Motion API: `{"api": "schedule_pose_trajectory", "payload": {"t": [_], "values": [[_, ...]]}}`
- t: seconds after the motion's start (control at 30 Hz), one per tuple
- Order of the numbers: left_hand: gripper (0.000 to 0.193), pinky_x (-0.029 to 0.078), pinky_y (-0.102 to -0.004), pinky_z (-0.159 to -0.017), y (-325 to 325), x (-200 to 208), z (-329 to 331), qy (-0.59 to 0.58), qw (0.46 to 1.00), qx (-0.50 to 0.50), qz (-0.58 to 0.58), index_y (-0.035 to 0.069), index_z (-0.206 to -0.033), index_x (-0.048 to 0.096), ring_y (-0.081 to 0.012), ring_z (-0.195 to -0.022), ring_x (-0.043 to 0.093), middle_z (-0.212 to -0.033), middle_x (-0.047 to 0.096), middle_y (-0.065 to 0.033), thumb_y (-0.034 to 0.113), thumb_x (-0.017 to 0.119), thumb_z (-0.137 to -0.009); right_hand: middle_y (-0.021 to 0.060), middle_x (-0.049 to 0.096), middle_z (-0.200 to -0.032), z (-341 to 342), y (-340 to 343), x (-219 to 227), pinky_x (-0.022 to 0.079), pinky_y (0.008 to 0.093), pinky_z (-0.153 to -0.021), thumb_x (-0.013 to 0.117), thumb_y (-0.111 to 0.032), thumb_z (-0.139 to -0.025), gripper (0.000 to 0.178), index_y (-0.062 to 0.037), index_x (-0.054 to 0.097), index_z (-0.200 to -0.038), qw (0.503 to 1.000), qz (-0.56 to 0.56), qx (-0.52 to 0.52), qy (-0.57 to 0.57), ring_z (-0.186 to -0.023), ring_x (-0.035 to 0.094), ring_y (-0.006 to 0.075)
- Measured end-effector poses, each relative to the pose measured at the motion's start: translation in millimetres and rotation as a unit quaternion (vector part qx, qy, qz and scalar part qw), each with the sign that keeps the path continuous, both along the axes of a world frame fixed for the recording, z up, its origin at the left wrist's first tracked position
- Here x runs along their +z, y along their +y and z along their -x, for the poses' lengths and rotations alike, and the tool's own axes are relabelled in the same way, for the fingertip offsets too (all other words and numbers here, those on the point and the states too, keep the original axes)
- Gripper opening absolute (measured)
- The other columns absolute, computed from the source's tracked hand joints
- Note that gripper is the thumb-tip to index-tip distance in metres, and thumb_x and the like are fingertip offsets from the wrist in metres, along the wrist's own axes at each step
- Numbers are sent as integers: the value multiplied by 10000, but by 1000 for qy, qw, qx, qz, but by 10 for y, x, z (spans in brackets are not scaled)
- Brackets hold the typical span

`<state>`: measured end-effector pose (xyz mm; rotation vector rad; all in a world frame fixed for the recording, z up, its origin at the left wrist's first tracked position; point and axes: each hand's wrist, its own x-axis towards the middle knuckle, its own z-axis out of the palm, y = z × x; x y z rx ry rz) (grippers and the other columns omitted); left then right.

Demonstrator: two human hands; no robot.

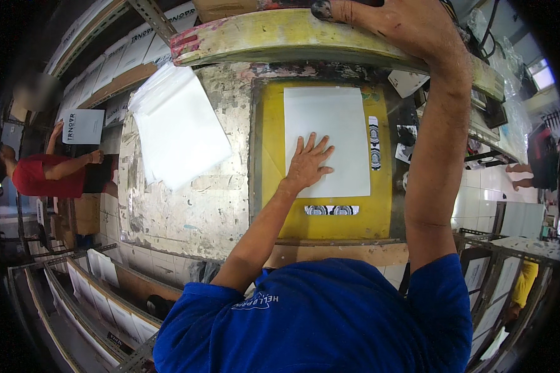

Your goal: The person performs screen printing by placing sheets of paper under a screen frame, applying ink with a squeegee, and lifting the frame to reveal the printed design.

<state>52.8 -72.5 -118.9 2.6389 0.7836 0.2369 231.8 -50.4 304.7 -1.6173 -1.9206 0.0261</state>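
Observation:
My left hand [308, 163] lies flat with fingers spread on a white rectangular sheet or flat bag [330, 112]; I cannot tell which. Beneath it is a yellow board [272, 217] set on the worktable. Two small strips with black round prints are stuck to the board, one strip [374, 143] right of the sheet and one strip [331, 211] below it. At the far edge, my right hand [392, 25] grips a raised, yellow-stained wooden frame [261, 36]. Its thumb, dark with ink at the tip, rests on the frame; the other fingers are mostly cut off.
A loose stack of thin white bags or sheets [179, 127] lies on the paint-spotted table [196, 217] at left. Racks with boards [106, 298] stand near left and right. A person in a red shirt [56, 175] holds a white box at far left; others are at right.

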Motion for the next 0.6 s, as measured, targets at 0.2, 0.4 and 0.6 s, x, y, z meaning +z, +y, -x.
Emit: {"api": "schedule_pose_trajectory", "payload": {"t": [0.2, 0.4, 0.6], "values": [[717, 100, -581, -1261, -153, 25, 38, -2, 1000, -15, 12, 204, -1516, 482, -367, -1555, 168, -1666, 295, -48, 560, 610, -907, 186, 776, -984, 11, -8, 13, 567, 341, -811, 841, -351, -765, 504, 24, 768, -1095, 1000, 2, 16, 9, -843, 731, 260], [721, 90, -578, -1263, -225, 38, 49, -4, 1000, -22, 14, 196, -1516, 482, -368, -1555, 167, -1666, 293, -56, 576, 593, -913, 183, 777, -974, 46, -47, -2, 567, 342, -809, 837, -351, -776, 495, 27, 769, -1088, 999, -34, 24, -15, -830, 728, 259], [721, 83, -573, -1265, -282, 22, 63, 13, 1000, -22, 6, 196, -1519, 479, -364, -1555, 169, -1667, 290, -56, 588, 575, -922, 159, 780, -963, 112, -189, 67, 562, 349, -799, 816, -345, -801, 450, 4, 777, -1083, 999, 0, 42, 8, -824, 722, 248]]}}
